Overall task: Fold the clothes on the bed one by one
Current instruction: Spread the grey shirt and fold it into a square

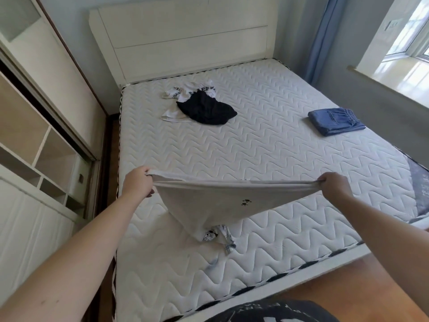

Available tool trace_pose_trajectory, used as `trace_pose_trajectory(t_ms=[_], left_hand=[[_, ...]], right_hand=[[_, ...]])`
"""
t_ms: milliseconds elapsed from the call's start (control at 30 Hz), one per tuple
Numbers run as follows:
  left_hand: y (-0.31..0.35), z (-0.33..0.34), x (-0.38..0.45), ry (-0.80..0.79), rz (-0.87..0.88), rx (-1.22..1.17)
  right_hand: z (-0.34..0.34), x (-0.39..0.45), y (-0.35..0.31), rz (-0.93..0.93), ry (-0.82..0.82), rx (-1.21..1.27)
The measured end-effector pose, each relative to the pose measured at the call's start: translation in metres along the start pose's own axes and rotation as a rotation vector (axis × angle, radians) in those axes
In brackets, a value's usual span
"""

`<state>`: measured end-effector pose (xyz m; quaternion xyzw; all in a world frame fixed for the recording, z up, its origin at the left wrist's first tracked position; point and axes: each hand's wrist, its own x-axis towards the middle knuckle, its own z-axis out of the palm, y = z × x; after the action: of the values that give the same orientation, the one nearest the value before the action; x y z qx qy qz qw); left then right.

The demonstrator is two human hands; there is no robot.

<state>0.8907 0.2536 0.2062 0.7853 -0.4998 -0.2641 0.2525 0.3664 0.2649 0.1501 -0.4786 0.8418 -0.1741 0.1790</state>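
Left hand (137, 182) and right hand (334, 185), held wide apart, each pinch an end of a white garment (220, 201) stretched between them | its lower end touches the mattress (267, 145); beyond the hands: black garment (206, 110) on white printed shirt (183, 91); folded jeans (334, 122) beyond the right hand

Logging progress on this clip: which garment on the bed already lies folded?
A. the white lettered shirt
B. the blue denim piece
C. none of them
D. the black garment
B: the blue denim piece lies as a neat rectangle near the mattress's right edge, while the black garment sits crumpled on the white lettered shirt.
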Motion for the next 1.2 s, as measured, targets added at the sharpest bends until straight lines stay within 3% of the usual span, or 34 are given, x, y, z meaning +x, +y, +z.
trace_pose_trajectory(t_ms=[200, 333, 467, 600, 700, 867, 1000, 1100, 1200], left_hand=[[0.003, 0.014, -0.025, -0.105, -0.106, -0.012], [0.015, 0.035, -0.051, -0.157, -0.122, 0.051], [0.021, 0.056, -0.082, -0.17, -0.099, 0.168], [0.026, 0.072, -0.123, -0.218, -0.072, 0.398], [0.018, 0.093, -0.145, -0.138, -0.069, 0.475], [0.005, 0.112, -0.172, 0.09, -0.071, 0.363], [0.012, 0.094, -0.175, 0.275, -0.107, 0.281], [0.021, 0.073, -0.17, 0.292, -0.161, 0.126], [0.029, 0.064, -0.16, 0.201, -0.226, -0.017]], right_hand=[[-0.021, 0.01, 0.043, 0.103, -0.102, 0.045], [-0.036, 0.006, 0.056, 0.177, -0.153, 0.369], [-0.045, 0.007, 0.084, 0.318, -0.325, 0.809], [-0.045, 0.011, 0.112, 0.203, -0.36, 0.752], [-0.043, 0.009, 0.126, 0.068, -0.33, 0.531], [-0.052, -0.008, 0.13, -0.186, -0.184, 0.326], [-0.066, 0.003, 0.131, -0.201, -0.112, 0.372], [-0.08, 0.022, 0.123, -0.213, -0.072, 0.328], [-0.082, 0.039, 0.104, -0.174, -0.141, 0.426]])
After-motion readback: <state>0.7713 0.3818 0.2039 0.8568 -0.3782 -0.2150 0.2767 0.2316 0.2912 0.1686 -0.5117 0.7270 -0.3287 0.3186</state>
